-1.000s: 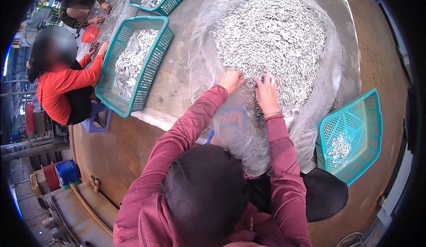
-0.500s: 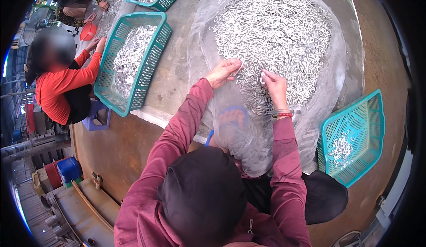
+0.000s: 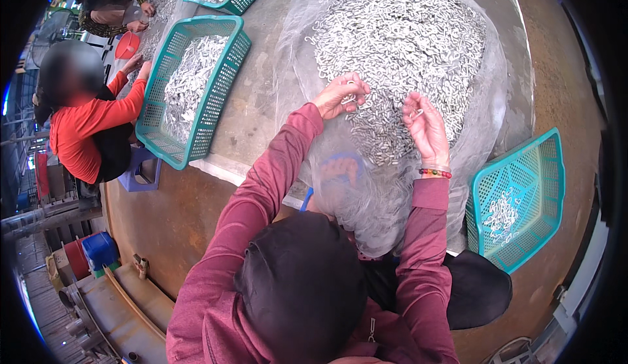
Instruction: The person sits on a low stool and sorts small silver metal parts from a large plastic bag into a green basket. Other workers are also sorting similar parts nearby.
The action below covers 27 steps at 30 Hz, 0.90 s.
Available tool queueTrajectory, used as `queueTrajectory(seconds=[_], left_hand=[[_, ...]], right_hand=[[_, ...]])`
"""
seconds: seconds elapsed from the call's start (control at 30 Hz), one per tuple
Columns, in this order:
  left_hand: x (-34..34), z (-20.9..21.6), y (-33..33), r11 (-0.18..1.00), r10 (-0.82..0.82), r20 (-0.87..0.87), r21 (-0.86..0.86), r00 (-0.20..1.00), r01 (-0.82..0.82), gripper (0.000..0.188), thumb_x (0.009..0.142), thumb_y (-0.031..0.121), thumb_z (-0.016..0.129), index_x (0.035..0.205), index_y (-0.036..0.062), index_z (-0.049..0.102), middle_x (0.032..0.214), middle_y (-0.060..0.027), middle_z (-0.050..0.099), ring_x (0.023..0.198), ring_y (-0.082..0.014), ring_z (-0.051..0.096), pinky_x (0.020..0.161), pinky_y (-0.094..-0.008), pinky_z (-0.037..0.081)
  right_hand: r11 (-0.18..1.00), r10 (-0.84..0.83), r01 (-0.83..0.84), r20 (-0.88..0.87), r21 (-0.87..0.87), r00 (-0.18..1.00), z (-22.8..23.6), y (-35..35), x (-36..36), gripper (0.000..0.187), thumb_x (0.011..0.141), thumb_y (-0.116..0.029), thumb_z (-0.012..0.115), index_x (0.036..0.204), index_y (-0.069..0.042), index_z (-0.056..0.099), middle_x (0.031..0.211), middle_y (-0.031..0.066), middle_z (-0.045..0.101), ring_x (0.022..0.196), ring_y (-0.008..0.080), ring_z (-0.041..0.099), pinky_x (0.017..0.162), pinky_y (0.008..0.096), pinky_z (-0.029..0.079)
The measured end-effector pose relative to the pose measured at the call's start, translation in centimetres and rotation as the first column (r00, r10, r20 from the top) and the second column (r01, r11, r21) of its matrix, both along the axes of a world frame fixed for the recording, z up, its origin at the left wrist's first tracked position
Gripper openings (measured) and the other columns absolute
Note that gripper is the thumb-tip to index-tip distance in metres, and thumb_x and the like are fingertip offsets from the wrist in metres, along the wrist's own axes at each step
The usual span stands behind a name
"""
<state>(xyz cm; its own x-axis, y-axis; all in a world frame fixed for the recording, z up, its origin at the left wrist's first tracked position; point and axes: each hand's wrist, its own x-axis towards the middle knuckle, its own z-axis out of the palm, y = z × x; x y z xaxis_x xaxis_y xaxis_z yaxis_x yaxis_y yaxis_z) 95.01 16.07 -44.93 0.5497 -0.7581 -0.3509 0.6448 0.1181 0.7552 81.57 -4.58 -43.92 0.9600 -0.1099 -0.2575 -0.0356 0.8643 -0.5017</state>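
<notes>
A large heap of small silvery-white S-shaped metal hooks [image 3: 405, 43] lies on a sheet of translucent netting [image 3: 373, 207] in front of me. My left hand [image 3: 340, 96] is at the heap's near left edge, its curled fingers closed on a few metal hooks [image 3: 348, 100]. To its right, over the near part of the heap, my right hand [image 3: 428, 128] is turned palm up. Its bent fingers hold a small metal hook [image 3: 418, 113], partly hidden by the fingertips. A beaded bracelet circles the right wrist.
On the right stands a teal basket [image 3: 477, 210] with a small pile of hooks. Another teal basket [image 3: 199, 125] at left holds flat silvery pieces; a third [image 3: 242, 1] is behind it. A person in orange [image 3: 91, 128] sits at left beside a red scoop [image 3: 127, 45]; another person works farther back.
My hands have drawn farther apart. The right hand has moved right and rolled palm up; the left has turned and shifted slightly, showing hooks in its fingers.
</notes>
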Motion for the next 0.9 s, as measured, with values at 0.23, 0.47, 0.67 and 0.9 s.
queueTrajectory(seconds=[0.23, 0.47, 0.67, 0.9], left_hand=[[-0.7, -3.1, -1.3, 0.728, -0.367, 0.472, 0.682, 0.802, -0.068, 0.024, 0.078, 0.013, 0.064, 0.099, 0.0024, 0.063, 0.071, -0.0081, 0.06, 0.067, -0.0148, 0.06, 0.056, -0.0304, 0.048], [-2.3, -5.9, -0.2, 0.65, -0.62, 0.714, 0.7, 0.326, -0.296, 0.022, 0.075, 0.025, 0.069, 0.086, 0.006, 0.066, 0.078, -0.0181, 0.065, 0.077, -0.0347, 0.062, 0.072, -0.0408, 0.048], [0.2, -1.1, 3.7, 0.859, -0.206, 0.44, 0.508, 0.874, -0.053, 0.021, 0.086, 0.026, 0.06, 0.089, 0.0051, 0.059, 0.077, -0.006, 0.06, 0.067, -0.0151, 0.056, 0.055, -0.03, 0.045], [-0.4, 2.2, 4.8, 0.995, 0.098, -0.014, 0.023, 0.995, -0.097, 0.016, 0.092, 0.019, 0.05, 0.092, 0.0028, 0.051, 0.086, -0.0086, 0.056, 0.071, -0.0134, 0.053, 0.045, -0.0224, 0.04]], right_hand=[[0.948, 0.024, -0.092, -0.22, -0.303, 0.975, -2.1, -0.5, -0.9, 0.03, 0.093, -0.024, 0.054, 0.11, 0.0, 0.058, 0.077, -0.0004, 0.057, 0.062, 0.007, 0.049, 0.054, 0.0197, 0.04], [0.267, -0.103, -0.185, -0.219, -0.946, 0.97, -5.8, 4.1, -0.2, 0.024, 0.082, -0.019, 0.062, 0.105, -0.013, 0.067, 0.066, 0.0033, 0.06, 0.06, 0.0158, 0.055, 0.056, 0.0304, 0.044], [-0.383, -0.08, -0.302, -0.294, -0.873, 0.952, -4.9, 6.6, 1.2, 0.029, 0.082, -0.022, 0.058, 0.111, -0.019, 0.064, 0.081, 0.0152, 0.066, 0.082, 0.0331, 0.063, 0.07, 0.0426, 0.048], [-0.47, -0.052, -0.336, -0.354, -0.816, 0.934, -5.7, 9.1, 2.6, 0.017, 0.082, -0.024, 0.059, 0.086, -0.008, 0.058, 0.076, 0.0146, 0.065, 0.076, 0.0351, 0.063, 0.065, 0.0468, 0.047]])
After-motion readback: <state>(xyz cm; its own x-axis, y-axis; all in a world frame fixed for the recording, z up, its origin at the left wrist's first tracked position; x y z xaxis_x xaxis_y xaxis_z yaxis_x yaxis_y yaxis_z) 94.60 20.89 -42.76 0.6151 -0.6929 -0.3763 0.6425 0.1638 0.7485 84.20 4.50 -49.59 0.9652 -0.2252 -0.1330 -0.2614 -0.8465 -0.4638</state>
